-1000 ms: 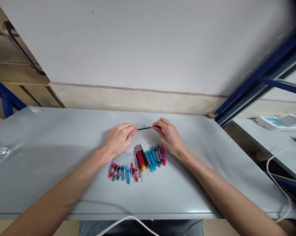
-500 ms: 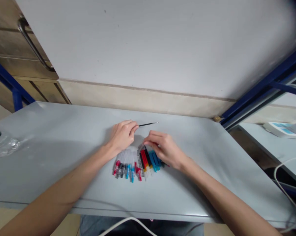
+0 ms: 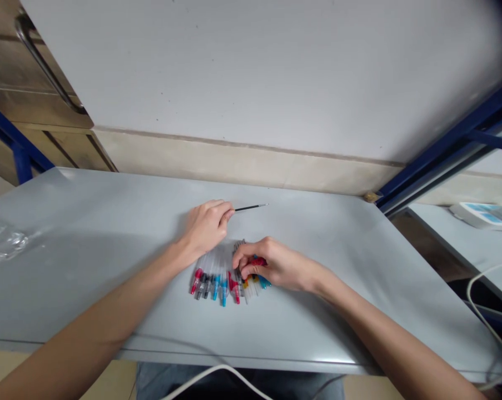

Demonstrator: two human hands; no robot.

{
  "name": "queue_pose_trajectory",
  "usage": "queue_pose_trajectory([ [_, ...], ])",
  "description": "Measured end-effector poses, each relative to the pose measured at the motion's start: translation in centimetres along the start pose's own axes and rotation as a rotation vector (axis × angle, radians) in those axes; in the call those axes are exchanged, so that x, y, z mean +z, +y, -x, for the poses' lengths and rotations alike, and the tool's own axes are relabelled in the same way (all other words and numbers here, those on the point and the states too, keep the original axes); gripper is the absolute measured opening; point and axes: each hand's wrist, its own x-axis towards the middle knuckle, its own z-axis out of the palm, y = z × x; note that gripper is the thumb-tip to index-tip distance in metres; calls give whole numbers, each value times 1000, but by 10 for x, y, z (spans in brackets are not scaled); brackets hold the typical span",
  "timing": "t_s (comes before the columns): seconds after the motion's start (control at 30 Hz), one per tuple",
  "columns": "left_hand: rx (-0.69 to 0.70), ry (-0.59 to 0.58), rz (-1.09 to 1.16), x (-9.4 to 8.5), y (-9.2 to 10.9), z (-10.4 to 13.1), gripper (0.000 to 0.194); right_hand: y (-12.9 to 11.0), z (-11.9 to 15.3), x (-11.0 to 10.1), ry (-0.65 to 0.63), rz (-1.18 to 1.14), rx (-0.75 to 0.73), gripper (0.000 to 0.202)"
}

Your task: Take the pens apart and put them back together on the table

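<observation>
A black pen refill (image 3: 251, 208) with a metal tip points right from the pinched fingers of my left hand (image 3: 207, 222), above the table. My right hand (image 3: 282, 264) is curled low over the pen parts, thumb and fingers drawn together. What its fingertips hold, if anything, is hidden. Under and beside it lie small springs (image 3: 239, 243) and refills with yellowish ends (image 3: 253, 280), mostly covered by the hand. To their left, clear pen barrels (image 3: 213, 260) lie in a row above red, black and blue pen tops (image 3: 216, 289).
The parts lie on a grey table (image 3: 109, 266) against a white wall (image 3: 251, 72). A clear plastic bottle (image 3: 5, 241) lies at the left edge. Blue metal posts (image 3: 446, 139) flank the table. A white cable (image 3: 221, 368) loops at the front edge.
My right hand has come down and slightly left, from the refill tips onto the pen parts, covering more of them. My left hand keeps the black refill almost in place. The view has shifted slightly.
</observation>
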Motion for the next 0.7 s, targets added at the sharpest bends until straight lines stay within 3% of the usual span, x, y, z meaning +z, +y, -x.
queue_pose_trajectory([
  [0.7, 9, -39, -4, 1, -1, 1, 22, -1, 1, 4, -66, 13, -93, 9],
])
